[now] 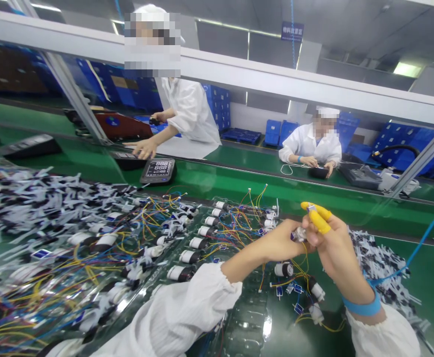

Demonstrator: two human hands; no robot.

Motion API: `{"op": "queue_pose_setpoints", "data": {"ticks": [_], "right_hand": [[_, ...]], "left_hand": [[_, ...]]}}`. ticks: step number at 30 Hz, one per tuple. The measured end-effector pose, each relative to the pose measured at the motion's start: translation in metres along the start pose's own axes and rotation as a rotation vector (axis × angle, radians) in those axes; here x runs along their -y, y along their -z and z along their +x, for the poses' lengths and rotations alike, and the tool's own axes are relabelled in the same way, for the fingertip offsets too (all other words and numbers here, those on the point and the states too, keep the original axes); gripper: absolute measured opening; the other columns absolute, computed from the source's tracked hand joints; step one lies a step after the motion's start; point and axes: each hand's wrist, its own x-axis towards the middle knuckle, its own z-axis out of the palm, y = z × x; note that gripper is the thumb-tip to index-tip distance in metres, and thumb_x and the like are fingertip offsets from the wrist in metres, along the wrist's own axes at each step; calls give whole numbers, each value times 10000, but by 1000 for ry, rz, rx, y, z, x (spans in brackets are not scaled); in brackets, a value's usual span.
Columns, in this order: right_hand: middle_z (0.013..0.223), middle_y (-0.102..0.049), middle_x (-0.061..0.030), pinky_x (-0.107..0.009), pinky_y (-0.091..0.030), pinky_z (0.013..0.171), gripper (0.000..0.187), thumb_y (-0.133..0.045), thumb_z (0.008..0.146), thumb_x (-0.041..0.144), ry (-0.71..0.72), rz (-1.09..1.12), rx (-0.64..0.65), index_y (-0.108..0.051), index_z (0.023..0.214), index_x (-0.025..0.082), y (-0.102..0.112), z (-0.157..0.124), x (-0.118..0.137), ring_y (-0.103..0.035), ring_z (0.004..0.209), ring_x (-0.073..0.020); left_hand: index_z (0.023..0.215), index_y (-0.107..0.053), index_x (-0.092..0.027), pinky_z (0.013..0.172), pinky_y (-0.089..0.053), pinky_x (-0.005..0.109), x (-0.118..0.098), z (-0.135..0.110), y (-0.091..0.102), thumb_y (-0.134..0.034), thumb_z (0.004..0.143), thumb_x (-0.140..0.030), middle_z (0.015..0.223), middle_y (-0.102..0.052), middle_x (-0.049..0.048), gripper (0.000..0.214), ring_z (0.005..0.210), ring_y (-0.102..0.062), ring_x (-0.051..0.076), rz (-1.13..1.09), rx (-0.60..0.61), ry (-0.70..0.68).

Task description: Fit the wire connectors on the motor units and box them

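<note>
My left hand (pixel 281 240) is closed, pinching a small whitish wired part (pixel 298 233) whose kind I cannot make out. Right against it is my right hand (pixel 332 240), with yellow finger cots on two fingers and a blue band at the wrist. Between those covered fingers sits a small blue-and-white piece (pixel 311 208). Yellow wires hang below both hands. Under them on the green bench lie loose white-and-black cylindrical motors (pixel 284 269) with wires and small blue pieces (pixel 298 288). To the left, a clear plastic tray (pixel 248 322) holds a row of similar motors (pixel 198 243).
Piles of black-and-white strips (pixel 380 263) lie at right and far left (pixel 53 203). More wired motors (pixel 105 241) fill the left side. A display device (pixel 158 171) stands by a co-worker's hand (pixel 146 148); another co-worker (pixel 313 141) sits opposite. A blue cord (pixel 427 235) runs from my right wrist.
</note>
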Motion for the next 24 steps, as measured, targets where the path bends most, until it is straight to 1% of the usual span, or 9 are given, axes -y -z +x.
{"op": "queue_pose_setpoints", "data": {"ticks": [2,4,6,9,12,15,19,22,24], "right_hand": [[684,-665,3,-183,-279,408,384,-947,708,480,-13,-8,1,-812,933,198,-1,0,-1,-390,442,-42],[702,-673,0,-194,-294,409,393,-943,716,476,1,-8,-9,-809,961,199,1,0,1,-394,450,-50],[730,-674,0,-204,-328,420,399,-935,730,467,37,-8,-20,-804,1001,205,6,1,5,-413,467,-59],[768,-682,-4,-206,-356,442,357,-919,757,445,107,-11,-52,-777,988,213,16,3,14,-439,493,-66],[790,-695,-10,-196,-356,442,324,-912,775,430,162,-7,-105,-734,941,216,23,5,22,-443,503,-68],[797,-700,-4,-187,-377,449,333,-920,780,426,209,-8,-153,-716,948,223,26,5,29,-459,509,-69],[834,-725,-16,-210,-428,474,317,-906,805,423,263,-105,-123,-744,1003,235,26,3,31,-507,538,-91],[861,-742,-28,-223,-448,482,282,-890,825,397,296,-193,-100,-778,1030,240,26,2,26,-525,546,-95],[866,-751,-32,-227,-452,476,259,-896,810,363,294,-240,-83,-796,1016,243,25,2,22,-525,539,-94]], "left_hand": [[827,-681,-162,774,-479,280,5,1,-4,-776,717,-146,820,-680,-1,146,794,-606,166,13,-7,-20],[828,-675,-163,797,-478,290,6,2,-5,-762,746,-163,813,-674,1,120,813,-612,176,8,-2,-24],[806,-664,-159,726,-458,279,4,2,-2,-750,791,-227,762,-641,-5,110,743,-580,159,5,-4,-18],[797,-649,-154,620,-389,251,-6,0,9,-779,772,-284,700,-573,-31,185,648,-493,122,10,-61,19],[839,-645,-160,585,-348,233,-19,-4,23,-777,760,-294,691,-539,-47,205,619,-445,105,2,-147,32],[852,-635,-167,566,-326,231,-30,-10,33,-766,762,-304,667,-511,-59,209,600,-420,103,29,-185,22],[844,-626,-175,550,-307,239,-39,-15,40,-737,757,-290,642,-484,-70,182,577,-402,104,77,-196,18],[842,-622,-177,558,-310,242,-43,-17,40,-717,758,-270,652,-487,-68,157,588,-412,108,98,-208,2],[846,-618,-177,563,-313,244,-45,-18,39,-710,766,-264,657,-486,-68,150,591,-414,110,110,-212,3]]}}
